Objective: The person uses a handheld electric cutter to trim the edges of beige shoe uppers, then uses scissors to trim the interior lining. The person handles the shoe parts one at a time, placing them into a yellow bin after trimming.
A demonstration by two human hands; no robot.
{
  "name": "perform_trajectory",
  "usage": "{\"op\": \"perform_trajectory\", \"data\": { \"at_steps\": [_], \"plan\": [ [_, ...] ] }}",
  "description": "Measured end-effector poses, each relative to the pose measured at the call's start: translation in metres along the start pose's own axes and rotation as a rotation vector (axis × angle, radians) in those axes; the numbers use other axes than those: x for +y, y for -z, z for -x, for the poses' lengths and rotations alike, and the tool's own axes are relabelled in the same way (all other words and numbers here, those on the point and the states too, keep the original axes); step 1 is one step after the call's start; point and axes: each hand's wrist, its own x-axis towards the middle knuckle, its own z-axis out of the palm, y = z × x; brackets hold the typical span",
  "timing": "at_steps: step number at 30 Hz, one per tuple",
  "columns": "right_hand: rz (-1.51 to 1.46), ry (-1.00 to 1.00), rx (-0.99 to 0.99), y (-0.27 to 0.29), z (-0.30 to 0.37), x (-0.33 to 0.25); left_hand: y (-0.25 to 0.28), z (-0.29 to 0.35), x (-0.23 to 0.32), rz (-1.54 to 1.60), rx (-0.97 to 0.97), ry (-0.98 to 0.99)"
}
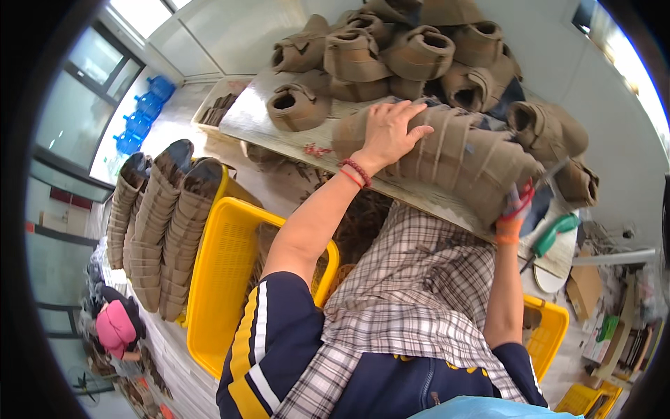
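Note:
A long row of brown shoe uppers (447, 150), nested one into another, lies along the near edge of the work table (272, 133). My left hand (392, 133) rests on top of the row near its left end, fingers stretched out and thumb apart. At the right end, my right hand (514, 213), in a grey and orange glove, holds red-handled scissors (528, 193). Their blade points up and to the right, beside the last upper. The glove is partly blurred, so the fingertips are hard to make out. Just right of it, a green-handled tool (555, 234) lies at the table edge.
Loose uppers (356, 56) are heaped at the table's back. At my left stands a yellow basket (223, 279), beside tall nested stacks of uppers (150, 230). Another yellow basket (548, 332) is at my right. A person in a pink top (115, 328) is at far left.

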Motion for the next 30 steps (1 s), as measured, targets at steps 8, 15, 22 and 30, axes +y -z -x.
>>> {"op": "perform_trajectory", "data": {
  "at_steps": [8,15,22,30],
  "plan": [
    [-0.017,-0.173,-0.052,0.07,0.057,-0.068,0.096,0.065,-0.149,-0.742,0.204,0.371],
    [-0.015,-0.25,-0.1,0.097,0.091,-0.082,0.154,0.048,-0.217,-0.064,0.175,0.594],
    [0.36,-0.177,-0.427,0.058,0.097,-0.153,0.284,0.07,-0.107,1.223,0.596,0.933],
    [0.968,0.367,-0.875,-0.074,0.097,-0.283,0.216,0.132,0.032,1.803,0.224,1.388]
  ]
}}
